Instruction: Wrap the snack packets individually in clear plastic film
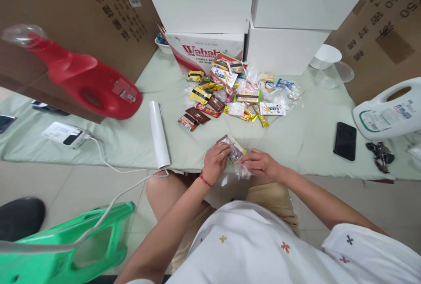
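At the table's near edge, a dark flat snack packet (233, 149) with yellow edging appears to be in or under clear plastic. My left hand (216, 161) presses on its left side, fingers together over the top. On the other side, my right hand (261, 163) pinches a crumpled clear plastic bag (242, 170) at the packet's near corner. The bag hangs partly over the edge, and its full outline is hard to make out. Beyond both hands lies a loose heap of wrapped snacks (226, 95), with yellow, brown, red and white wrappers.
A clear-plastic roll (159, 134) and a white power device (65, 134) with a cable lie left. A red bottle (88, 77) leans there. A black phone (345, 141), dark crumpled item (380, 156) and white detergent bottle (388, 108) are right. White boxes (289, 51) stand behind.
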`<state>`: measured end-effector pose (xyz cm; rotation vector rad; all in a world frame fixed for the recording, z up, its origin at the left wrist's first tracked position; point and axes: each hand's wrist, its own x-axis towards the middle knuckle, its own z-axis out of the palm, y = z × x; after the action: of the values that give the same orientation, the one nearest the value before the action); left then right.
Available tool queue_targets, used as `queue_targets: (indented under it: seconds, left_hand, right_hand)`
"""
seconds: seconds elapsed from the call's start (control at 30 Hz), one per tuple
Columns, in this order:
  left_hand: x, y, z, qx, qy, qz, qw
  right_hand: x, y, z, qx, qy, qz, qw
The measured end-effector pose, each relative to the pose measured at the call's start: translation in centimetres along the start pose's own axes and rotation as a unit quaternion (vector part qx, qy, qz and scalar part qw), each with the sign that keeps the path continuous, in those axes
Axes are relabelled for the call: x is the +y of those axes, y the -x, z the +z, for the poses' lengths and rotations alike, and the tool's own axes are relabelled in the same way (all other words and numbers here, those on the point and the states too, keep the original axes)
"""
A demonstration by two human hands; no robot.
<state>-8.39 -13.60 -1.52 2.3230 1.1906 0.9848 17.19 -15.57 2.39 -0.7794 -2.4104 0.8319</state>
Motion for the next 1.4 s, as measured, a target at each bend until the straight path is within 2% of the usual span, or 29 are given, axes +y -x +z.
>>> queue_targets:
  seconds: [0.1,0.2,0.27,0.33,0.43,0.5,0.63,0.7,0.77,0.87,0.93,1.07,1.13,1.2,1.3,1.4]
  left_hand:
    - [0.0,-0.1,0.2,0.005,0.053,0.026,0.998]
    - [-0.1,-0.4,0.4,0.017,0.089,0.031,0.995]
    - [-0.1,-0.4,0.3,0.012,0.114,0.007,0.993]
    - [0.0,-0.2,0.2,0.005,0.142,-0.043,0.989]
    - [0.7,0.0,0.2,0.017,0.195,-0.117,0.974]
    - [1.4,-0.2,0.6,0.053,0.206,-0.157,0.964]
    - [2.0,-1.2,2.1,0.166,0.135,-0.237,0.948]
    - [1.5,-1.8,2.6,0.183,0.112,-0.271,0.938]
    - [0.8,-2.2,2.7,0.17,0.088,-0.287,0.939]
    - [0.2,-2.6,2.7,0.156,0.02,-0.275,0.949]
    - [0.3,-2.8,2.6,0.151,-0.024,-0.266,0.952]
    - [0.7,-3.1,2.8,0.145,-0.071,-0.256,0.953]
    - [0.7,-3.2,2.9,0.149,-0.074,-0.265,0.95]
    - [0.7,-3.5,2.8,0.148,-0.068,-0.278,0.947]
    - [0.9,-4.0,2.4,0.131,-0.053,-0.295,0.945]
    - [1.2,-4.5,1.6,0.091,0.03,-0.314,0.944]
  right_hand:
    - [-0.1,-2.6,-0.2,0.053,-0.127,0.055,0.989]
    - [0.9,-5.6,0.3,0.135,-0.214,0.189,0.949]
    - [1.8,-7.2,1.2,0.177,-0.223,0.257,0.923]
    - [2.4,-8.5,2.1,0.195,-0.184,0.288,0.919]
    - [2.5,-9.3,3.4,0.22,-0.101,0.301,0.922]
    - [2.5,-9.3,4.0,0.241,-0.09,0.304,0.917]
    - [3.2,-8.9,4.5,0.261,-0.193,0.347,0.88]
    - [3.9,-8.7,4.5,0.259,-0.248,0.362,0.861]
    - [4.4,-8.5,4.4,0.262,-0.271,0.366,0.851]
    - [4.7,-8.3,4.0,0.275,-0.266,0.374,0.845]
    - [4.6,-8.3,3.7,0.276,-0.234,0.368,0.857]
    - [4.2,-9.1,3.2,0.228,-0.1,0.341,0.907]
    - [4.1,-9.8,3.3,0.198,-0.039,0.349,0.915]
    - [4.0,-10.5,3.5,0.2,-0.019,0.362,0.91]
    - [3.5,-11.0,3.6,0.253,-0.067,0.353,0.898]
    - [2.5,-10.8,3.5,0.305,-0.19,0.333,0.872]
